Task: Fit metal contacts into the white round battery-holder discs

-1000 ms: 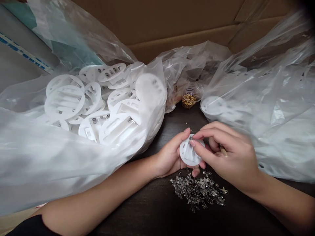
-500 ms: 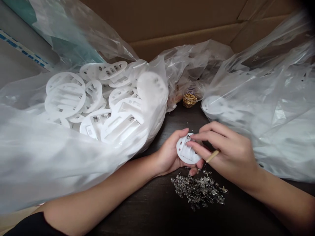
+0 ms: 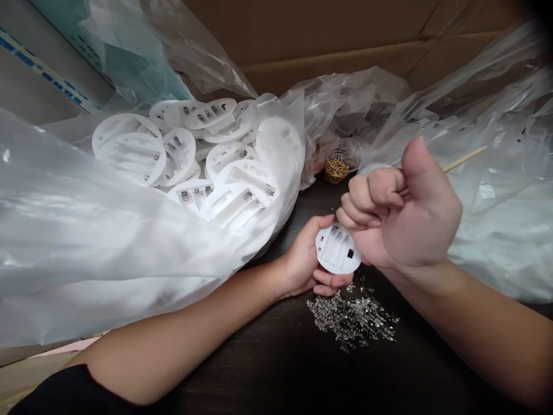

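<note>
My left hand [image 3: 300, 259] cradles a round white plastic battery holder [image 3: 337, 249] in its fingers, with the moulded cell slots facing up. Small metal contacts show at its edge. Just above and to the right, my right hand [image 3: 401, 213] is a closed fist touching the disc's upper edge. A thin wooden stick [image 3: 464, 159] is gripped in that fist, and its far end sticks out to the upper right. Below the disc lies a heap of small silver metal contacts [image 3: 352, 320], close to my left fingers.
A translucent plastic bag [image 3: 108, 230] holds many white discs [image 3: 129, 153] to the left. A small transparent pot of brass pieces [image 3: 337, 170] stands behind my hands. More plastic sheeting [image 3: 501, 230] lies right, on a dark wooden table [image 3: 259, 357], inside cardboard walls [image 3: 328, 34].
My right hand has lifted off the disc and closed into a fist, raising the wooden stick toward the upper right. The disc now shows its slots more squarely, and the view has shifted slightly.
</note>
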